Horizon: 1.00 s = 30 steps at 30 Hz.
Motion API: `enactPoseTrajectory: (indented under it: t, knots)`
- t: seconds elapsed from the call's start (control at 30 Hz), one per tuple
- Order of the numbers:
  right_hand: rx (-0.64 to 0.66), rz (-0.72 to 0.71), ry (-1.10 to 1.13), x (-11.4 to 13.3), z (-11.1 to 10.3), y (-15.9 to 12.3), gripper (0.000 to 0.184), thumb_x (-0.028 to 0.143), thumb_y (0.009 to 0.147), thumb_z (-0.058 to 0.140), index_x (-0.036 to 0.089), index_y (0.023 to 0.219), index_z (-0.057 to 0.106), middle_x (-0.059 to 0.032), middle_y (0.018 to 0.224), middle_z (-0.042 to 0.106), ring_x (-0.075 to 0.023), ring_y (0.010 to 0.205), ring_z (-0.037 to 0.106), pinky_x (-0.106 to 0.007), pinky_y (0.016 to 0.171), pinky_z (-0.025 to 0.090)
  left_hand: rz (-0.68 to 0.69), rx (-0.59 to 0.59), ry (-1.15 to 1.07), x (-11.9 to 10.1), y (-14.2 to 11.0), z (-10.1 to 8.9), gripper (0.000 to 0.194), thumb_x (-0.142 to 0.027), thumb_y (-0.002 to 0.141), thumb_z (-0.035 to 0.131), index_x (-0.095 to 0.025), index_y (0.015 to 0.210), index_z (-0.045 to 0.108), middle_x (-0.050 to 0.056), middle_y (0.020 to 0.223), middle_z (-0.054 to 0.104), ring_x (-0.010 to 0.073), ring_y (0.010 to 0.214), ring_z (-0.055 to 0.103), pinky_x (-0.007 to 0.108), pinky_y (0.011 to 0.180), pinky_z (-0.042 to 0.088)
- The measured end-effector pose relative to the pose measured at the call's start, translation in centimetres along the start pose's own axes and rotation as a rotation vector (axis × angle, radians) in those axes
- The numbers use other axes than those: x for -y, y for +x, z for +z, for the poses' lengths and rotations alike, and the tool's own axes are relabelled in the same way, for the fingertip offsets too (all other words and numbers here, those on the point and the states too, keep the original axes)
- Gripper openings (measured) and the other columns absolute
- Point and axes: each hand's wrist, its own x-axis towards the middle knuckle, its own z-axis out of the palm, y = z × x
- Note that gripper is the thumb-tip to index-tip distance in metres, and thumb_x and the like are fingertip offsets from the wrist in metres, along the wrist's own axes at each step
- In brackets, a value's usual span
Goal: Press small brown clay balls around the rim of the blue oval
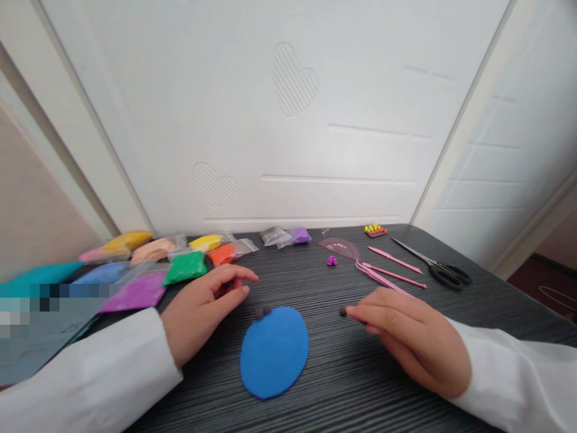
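A flat blue clay disc (274, 353) lies on the dark table, with two small dark clay balls (263, 312) side by side at its upper left edge. Left of the disc hovers my left hand (202, 313), its thumb and index finger apart and nothing between them; the other fingers are partly hidden. To the right, my right hand (410, 337) has its fingers pressed together, with another small dark clay ball (343, 311) at the fingertips. A second dark bit shows under those fingers, and the thumb is mostly hidden.
Bagged coloured clay, including a green packet (184, 267) and a purple packet (135, 292), lies along the left. Behind my right hand are pink tools (394, 260), a protractor (340, 247), a purple clay lump (332, 260), scissors (435, 264) and a small yellow-red piece (375, 230). A white panel (288, 150) stands behind.
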Motion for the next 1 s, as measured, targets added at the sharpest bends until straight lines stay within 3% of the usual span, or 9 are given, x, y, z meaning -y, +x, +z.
enactPoseTrajectory:
  t: [0.1, 0.23, 0.33, 0.47, 0.57, 0.67, 0.73, 0.9, 1.0]
  knots:
    - [0.014, -0.012, 0.016, 0.01, -0.26, -0.06, 0.013, 0.024, 0.082, 0.045, 0.016, 0.091, 0.051, -0.0041, 0.078, 0.057, -0.0111, 0.072, 0.050, -0.025, 0.063, 0.043, 0.001, -0.022, -0.014, -0.01, -0.01, 0.10, 0.026, -0.040, 0.074, 0.045, -0.022, 0.091, 0.055, -0.002, 0.070, 0.050, 0.0150, 0.066, 0.049, 0.027, 0.061, 0.037]
    - [0.023, 0.023, -0.047, 0.16, -0.41, -0.07, 0.027, 0.041, 0.072, 0.057, 0.018, 0.067, 0.044, 0.0006, 0.060, 0.051, -0.0102, 0.058, 0.045, -0.024, 0.053, 0.037, 0.003, -0.058, -0.037, -0.06, -0.10, 0.32, 0.025, -0.039, 0.074, 0.045, -0.023, 0.089, 0.056, -0.002, 0.069, 0.049, 0.0149, 0.065, 0.048, 0.027, 0.060, 0.036]
    - [0.033, 0.015, -0.038, 0.04, -0.22, -0.04, 0.011, 0.026, 0.076, 0.055, 0.018, 0.082, 0.049, -0.0012, 0.072, 0.057, -0.0102, 0.067, 0.050, -0.023, 0.061, 0.041, 0.005, -0.069, -0.038, -0.12, -0.14, 0.36, 0.024, -0.039, 0.073, 0.046, -0.023, 0.088, 0.056, -0.002, 0.068, 0.050, 0.0144, 0.063, 0.048, 0.026, 0.059, 0.036]
    - [0.076, -0.072, -0.012, -0.31, -0.06, -0.02, 0.029, 0.008, 0.080, 0.041, 0.017, 0.107, 0.045, -0.0050, 0.092, 0.058, -0.0108, 0.085, 0.051, -0.022, 0.074, 0.042, 0.010, -0.054, -0.014, -0.16, -0.13, 0.18, 0.025, -0.039, 0.073, 0.045, -0.023, 0.088, 0.056, -0.002, 0.068, 0.050, 0.0139, 0.063, 0.049, 0.025, 0.058, 0.037]
    - [0.097, -0.034, -0.042, -0.28, -0.33, 0.01, 0.017, 0.021, 0.084, 0.038, 0.017, 0.095, 0.050, -0.0042, 0.078, 0.056, -0.0116, 0.073, 0.049, -0.024, 0.064, 0.041, 0.009, -0.021, 0.012, -0.19, -0.11, -0.01, 0.025, -0.039, 0.074, 0.045, -0.023, 0.090, 0.056, -0.002, 0.070, 0.051, 0.0138, 0.064, 0.049, 0.025, 0.059, 0.038]
    - [0.148, -0.023, -0.098, 0.05, -0.67, 0.14, 0.027, 0.033, 0.085, 0.033, 0.017, 0.068, 0.048, -0.0026, 0.063, 0.049, -0.0123, 0.060, 0.043, -0.026, 0.055, 0.035, 0.009, -0.012, 0.027, -0.19, -0.09, -0.11, 0.026, -0.039, 0.074, 0.044, -0.023, 0.091, 0.056, -0.002, 0.070, 0.051, 0.0137, 0.065, 0.049, 0.025, 0.060, 0.039]
    - [0.177, -0.037, -0.109, 0.28, -0.68, 0.25, 0.029, 0.033, 0.084, 0.036, 0.018, 0.061, 0.044, -0.0017, 0.058, 0.047, -0.0120, 0.057, 0.042, -0.026, 0.053, 0.033, 0.006, -0.005, 0.029, -0.14, -0.08, -0.13, 0.026, -0.039, 0.075, 0.044, -0.023, 0.091, 0.055, -0.002, 0.070, 0.050, 0.0139, 0.066, 0.049, 0.025, 0.060, 0.038]
    - [0.129, -0.041, -0.037, 0.33, 0.02, 0.30, 0.009, 0.025, 0.079, 0.047, 0.017, 0.082, 0.051, -0.0044, 0.074, 0.057, -0.0132, 0.072, 0.050, -0.026, 0.065, 0.039, 0.006, 0.003, 0.016, 0.01, -0.06, -0.12, 0.025, -0.040, 0.075, 0.045, -0.023, 0.092, 0.055, -0.002, 0.071, 0.050, 0.0142, 0.066, 0.050, 0.025, 0.060, 0.038]
    - [0.121, -0.064, -0.036, 0.21, 0.22, 0.21, 0.021, 0.015, 0.078, 0.042, 0.017, 0.098, 0.049, -0.0062, 0.086, 0.059, -0.0138, 0.080, 0.051, -0.027, 0.072, 0.041, 0.008, 0.006, 0.018, 0.03, -0.09, -0.08, 0.025, -0.040, 0.075, 0.045, -0.024, 0.091, 0.055, -0.002, 0.070, 0.050, 0.0140, 0.065, 0.049, 0.025, 0.059, 0.038]
